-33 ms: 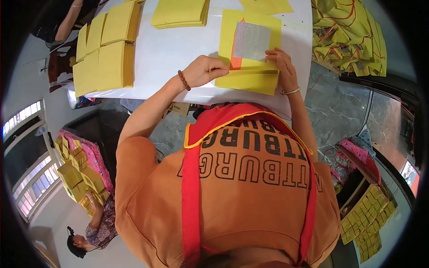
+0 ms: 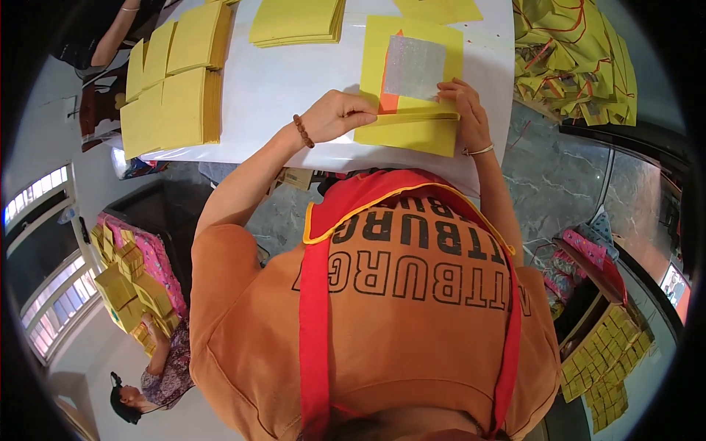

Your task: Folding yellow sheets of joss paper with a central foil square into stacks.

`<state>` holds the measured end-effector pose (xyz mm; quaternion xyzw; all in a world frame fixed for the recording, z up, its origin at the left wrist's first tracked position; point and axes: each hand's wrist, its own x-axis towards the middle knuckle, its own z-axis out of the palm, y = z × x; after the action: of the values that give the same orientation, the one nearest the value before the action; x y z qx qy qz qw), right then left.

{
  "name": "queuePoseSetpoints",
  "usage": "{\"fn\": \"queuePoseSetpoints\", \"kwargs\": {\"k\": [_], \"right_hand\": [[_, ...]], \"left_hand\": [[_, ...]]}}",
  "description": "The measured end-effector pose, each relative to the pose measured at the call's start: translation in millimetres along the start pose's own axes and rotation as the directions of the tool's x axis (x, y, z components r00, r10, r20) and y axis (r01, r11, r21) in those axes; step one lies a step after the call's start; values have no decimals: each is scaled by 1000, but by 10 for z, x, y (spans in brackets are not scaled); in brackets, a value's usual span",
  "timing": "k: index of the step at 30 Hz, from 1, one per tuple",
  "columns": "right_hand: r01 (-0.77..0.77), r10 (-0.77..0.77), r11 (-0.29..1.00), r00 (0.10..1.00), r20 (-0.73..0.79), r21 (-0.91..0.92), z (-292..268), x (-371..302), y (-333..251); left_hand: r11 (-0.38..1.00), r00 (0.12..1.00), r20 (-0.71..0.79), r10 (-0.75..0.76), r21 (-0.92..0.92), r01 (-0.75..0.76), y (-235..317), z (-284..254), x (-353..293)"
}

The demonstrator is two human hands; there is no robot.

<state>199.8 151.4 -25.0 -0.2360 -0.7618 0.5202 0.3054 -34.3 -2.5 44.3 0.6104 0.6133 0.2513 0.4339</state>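
Observation:
A sheet of yellow paper (image 2: 412,138) lies on the white-covered table in front of me, with a folded ridge running across its lower part. On the sheet sit an orange-red piece of paper (image 2: 388,103) and, partly covering it, a silvery grey square (image 2: 416,67). At the ridge's left end, my left hand (image 2: 337,116) is closed, thumb and fingers pinching the yellow paper. My right hand (image 2: 465,112) has its bent fingers at the sheet's right edge, fingertips beside the silvery square and thumb side against the ridge's right end.
Stacks of yellow paper (image 2: 173,103) stand at the table's left, another stack (image 2: 296,20) at the back. Yellow bundles with red strings (image 2: 577,62) are piled at the far right. Another person (image 2: 158,371) handles yellow stacks at the lower left; a further person's arm (image 2: 115,33) shows upper left.

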Motion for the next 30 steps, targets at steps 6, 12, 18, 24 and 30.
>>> {"fn": "queuePoseSetpoints", "kwargs": {"k": [6, 12, 18, 24, 30], "right_hand": [[27, -27, 1000, 1000, 1, -7, 3, -9, 11], [27, -26, 999, 1000, 16, -25, -8, -8, 38], [49, -47, 996, 999, 27, -75, -16, -44, 96], [-56, 55, 998, 998, 31, 21, -9, -61, 36], [84, -78, 993, 994, 76, -83, -34, -54, 61]], "left_hand": [[979, 994, -11, -104, -179, 101, -33, 2, 8], [924, 982, 43, -186, -332, 190, -30, -21, 49], [897, 974, 10, -227, -387, 213, -86, -25, 83], [961, 990, -80, 116, -245, -132, -14, -124, 17], [651, 881, -239, 408, 753, -98, -201, 117, 104]]}}
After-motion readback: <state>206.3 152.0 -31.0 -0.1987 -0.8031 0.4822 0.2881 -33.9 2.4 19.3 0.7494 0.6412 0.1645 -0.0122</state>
